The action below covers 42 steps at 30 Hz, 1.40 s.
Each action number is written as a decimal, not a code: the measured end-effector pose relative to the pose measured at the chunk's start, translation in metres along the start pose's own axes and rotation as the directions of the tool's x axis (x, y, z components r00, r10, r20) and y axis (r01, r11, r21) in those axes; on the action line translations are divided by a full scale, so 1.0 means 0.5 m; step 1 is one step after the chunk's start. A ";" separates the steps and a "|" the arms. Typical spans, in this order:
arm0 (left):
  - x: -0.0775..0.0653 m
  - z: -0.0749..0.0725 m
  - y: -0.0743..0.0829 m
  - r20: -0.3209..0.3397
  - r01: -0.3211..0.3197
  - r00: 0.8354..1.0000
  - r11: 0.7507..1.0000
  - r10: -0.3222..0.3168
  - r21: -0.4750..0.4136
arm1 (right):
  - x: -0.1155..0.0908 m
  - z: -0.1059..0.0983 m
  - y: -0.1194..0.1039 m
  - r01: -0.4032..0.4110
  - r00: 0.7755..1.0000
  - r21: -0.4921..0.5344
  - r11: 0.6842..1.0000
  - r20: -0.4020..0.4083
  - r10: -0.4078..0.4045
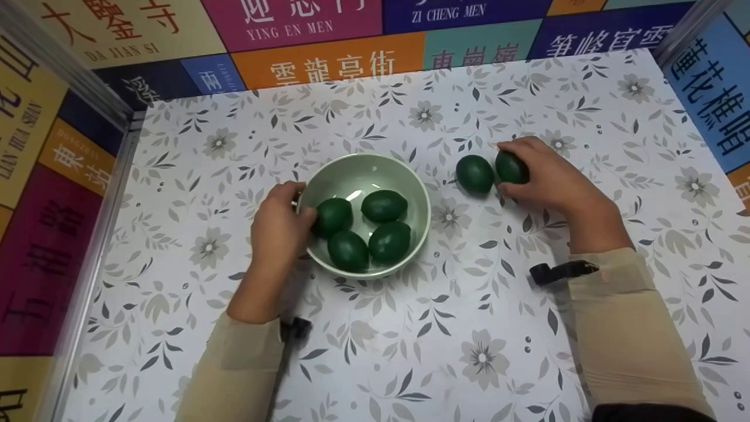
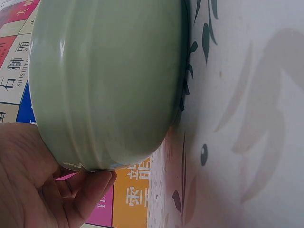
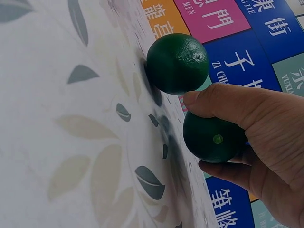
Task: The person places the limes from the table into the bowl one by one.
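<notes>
A pale green bowl (image 1: 419,234) stands on the table with several dark green limes (image 1: 384,206) inside it. My left hand (image 1: 280,220) grips the bowl's left rim, thumb over the edge and fingers against the outer wall. In the left wrist view, the bowl's smooth side (image 2: 109,80) fills much of the picture above the hand (image 2: 28,180). To the right of the bowl, my right hand (image 1: 542,173) pinches a lime (image 1: 511,167) between thumb and fingers. A second loose lime (image 1: 475,174) lies on the table just left of it; the right wrist view shows this lime (image 3: 177,63) beyond the thumb.
The table (image 1: 375,351) has a white covering printed with grey leaves and flowers. Colourful panels with lettering (image 1: 328,61) rise along its back and both sides. A small black device (image 1: 562,271) sits at the right wrist, another (image 1: 297,328) at the left.
</notes>
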<state>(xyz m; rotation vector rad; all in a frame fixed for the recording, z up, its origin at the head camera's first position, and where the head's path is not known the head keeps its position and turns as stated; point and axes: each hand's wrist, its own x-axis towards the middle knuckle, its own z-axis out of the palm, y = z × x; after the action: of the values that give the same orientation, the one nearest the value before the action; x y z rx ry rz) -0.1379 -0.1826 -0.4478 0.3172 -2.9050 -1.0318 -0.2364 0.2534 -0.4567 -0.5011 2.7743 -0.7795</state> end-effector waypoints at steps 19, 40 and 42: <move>0.000 0.000 0.000 -0.011 -0.006 1.000 1.000 0.006 0.002 | -0.008 -0.012 -0.020 0.045 0.999 -0.009 0.999 -0.030 -0.045; 0.002 0.000 -0.002 -0.006 -0.001 1.000 1.000 0.001 0.000 | -0.020 -0.017 -0.061 0.103 0.991 -0.017 0.995 -0.083 -0.104; 0.002 0.000 -0.002 -0.005 -0.002 1.000 1.000 0.002 -0.002 | -0.022 -0.017 -0.065 0.113 0.990 -0.013 0.994 -0.088 -0.114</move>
<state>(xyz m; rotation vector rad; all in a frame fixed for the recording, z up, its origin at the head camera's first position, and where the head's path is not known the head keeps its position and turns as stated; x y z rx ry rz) -0.1386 -0.1833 -0.4484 0.3165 -2.8993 -1.0322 -0.2203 0.2354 -0.4307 -0.6460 2.8523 -0.8342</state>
